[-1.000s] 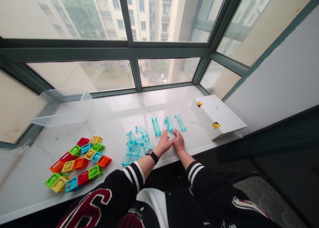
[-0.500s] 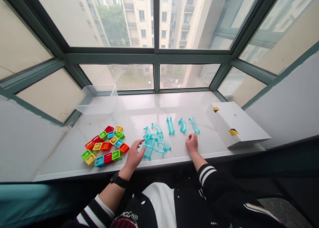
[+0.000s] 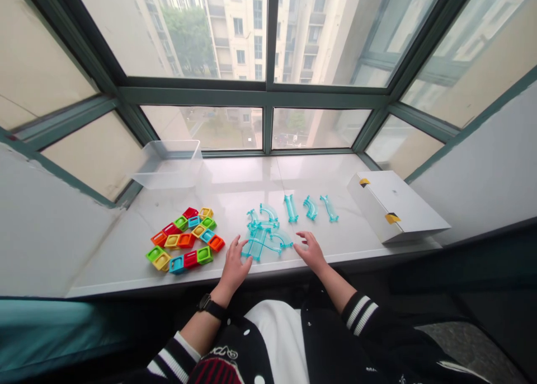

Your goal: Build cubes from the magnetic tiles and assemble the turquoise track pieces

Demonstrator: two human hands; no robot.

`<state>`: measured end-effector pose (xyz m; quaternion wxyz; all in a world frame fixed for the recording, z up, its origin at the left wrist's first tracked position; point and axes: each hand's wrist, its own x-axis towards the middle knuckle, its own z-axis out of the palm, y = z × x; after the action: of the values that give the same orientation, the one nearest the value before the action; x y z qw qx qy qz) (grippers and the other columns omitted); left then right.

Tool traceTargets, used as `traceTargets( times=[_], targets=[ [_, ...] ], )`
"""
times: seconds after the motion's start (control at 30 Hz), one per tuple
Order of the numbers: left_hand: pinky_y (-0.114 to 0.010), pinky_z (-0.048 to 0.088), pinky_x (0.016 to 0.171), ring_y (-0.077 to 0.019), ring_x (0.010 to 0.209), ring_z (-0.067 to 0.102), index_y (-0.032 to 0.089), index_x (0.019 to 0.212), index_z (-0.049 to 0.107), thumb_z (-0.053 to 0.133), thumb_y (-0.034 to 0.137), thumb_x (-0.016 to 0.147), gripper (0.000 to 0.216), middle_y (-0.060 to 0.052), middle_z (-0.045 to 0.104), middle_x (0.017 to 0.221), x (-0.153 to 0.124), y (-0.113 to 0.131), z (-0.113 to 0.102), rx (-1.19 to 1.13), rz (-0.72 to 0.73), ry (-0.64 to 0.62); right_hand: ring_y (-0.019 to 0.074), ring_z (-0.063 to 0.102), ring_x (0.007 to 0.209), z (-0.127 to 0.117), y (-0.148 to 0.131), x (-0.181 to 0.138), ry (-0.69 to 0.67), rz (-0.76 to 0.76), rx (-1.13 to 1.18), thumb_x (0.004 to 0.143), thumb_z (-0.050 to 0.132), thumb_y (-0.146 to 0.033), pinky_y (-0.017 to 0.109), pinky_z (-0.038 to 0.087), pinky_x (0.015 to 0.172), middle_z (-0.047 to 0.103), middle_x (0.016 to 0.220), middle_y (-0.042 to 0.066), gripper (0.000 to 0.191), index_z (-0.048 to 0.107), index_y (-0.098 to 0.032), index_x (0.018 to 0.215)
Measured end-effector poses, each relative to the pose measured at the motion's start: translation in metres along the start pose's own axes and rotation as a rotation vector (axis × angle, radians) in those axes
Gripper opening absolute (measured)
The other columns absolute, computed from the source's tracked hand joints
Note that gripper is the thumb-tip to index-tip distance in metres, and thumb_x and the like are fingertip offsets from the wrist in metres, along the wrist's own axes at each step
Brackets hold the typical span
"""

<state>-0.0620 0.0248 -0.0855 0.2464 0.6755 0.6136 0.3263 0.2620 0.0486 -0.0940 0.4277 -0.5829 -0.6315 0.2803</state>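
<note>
Several clear turquoise plastic track pieces (image 3: pixel 260 237) lie in a loose pile on the white sill. At the pile's left edge is my left hand (image 3: pixel 235 265), fingers apart and nothing held; whether it touches a piece I cannot tell. My right hand (image 3: pixel 309 251) is on the other side, its fingers spread and empty close to a curved piece (image 3: pixel 280 240). Set apart behind it stand in a row a straight track piece (image 3: pixel 290 208), a curved track piece (image 3: pixel 310 207) and a wavy track piece (image 3: pixel 329 209).
Left of the pile, several red, yellow, green, blue and orange blocks (image 3: pixel 185 240) are grouped together. A clear plastic bin (image 3: pixel 168 171) sits at the back left by the window. A white box (image 3: pixel 398 205) with yellow-black tape stands at the right.
My right hand has moved left from below the wavy track piece to the pile's right side, and its curled fingers have opened. My left hand stays by the pile.
</note>
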Motion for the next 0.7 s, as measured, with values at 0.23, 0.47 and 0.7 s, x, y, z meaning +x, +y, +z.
traceTargets(
  times=[0.23, 0.47, 0.7],
  targets=[
    [-0.059, 0.03, 0.127, -0.0379, 0.157, 0.031, 0.026, 0.148, 0.057, 0.065, 0.024, 0.087, 0.061, -0.011, 0.032, 0.172, 0.005, 0.022, 0.004, 0.133, 0.127, -0.068, 0.0352, 0.054, 0.138, 0.027, -0.01, 0.002, -0.178, -0.055, -0.338, 0.074, 0.085, -0.022, 0.056, 0.044, 0.117, 0.059, 0.144, 0.014, 0.044, 0.074, -0.027, 0.117],
    [-0.065, 0.015, 0.13, -0.0403, 0.161, 0.023, 0.038, 0.149, 0.059, 0.066, 0.015, 0.084, 0.069, -0.002, 0.038, 0.171, 0.015, 0.042, 0.01, 0.23, 0.294, -0.251, 0.0293, 0.064, 0.12, 0.024, 0.001, -0.002, -0.204, -0.07, -0.357, 0.079, 0.075, -0.014, 0.047, 0.05, 0.111, 0.072, 0.121, 0.009, 0.036, 0.076, -0.026, 0.113],
    [-0.061, 0.03, 0.126, -0.0392, 0.157, 0.031, 0.033, 0.145, 0.063, 0.058, 0.009, 0.085, 0.064, -0.003, 0.038, 0.171, 0.021, 0.04, 0.021, 0.26, 0.234, -0.29, 0.0265, 0.066, 0.111, 0.004, -0.006, -0.008, -0.274, -0.059, -0.298, 0.082, 0.069, -0.011, 0.042, 0.052, 0.104, 0.072, 0.112, 0.007, 0.034, 0.076, -0.025, 0.112]
  ],
)
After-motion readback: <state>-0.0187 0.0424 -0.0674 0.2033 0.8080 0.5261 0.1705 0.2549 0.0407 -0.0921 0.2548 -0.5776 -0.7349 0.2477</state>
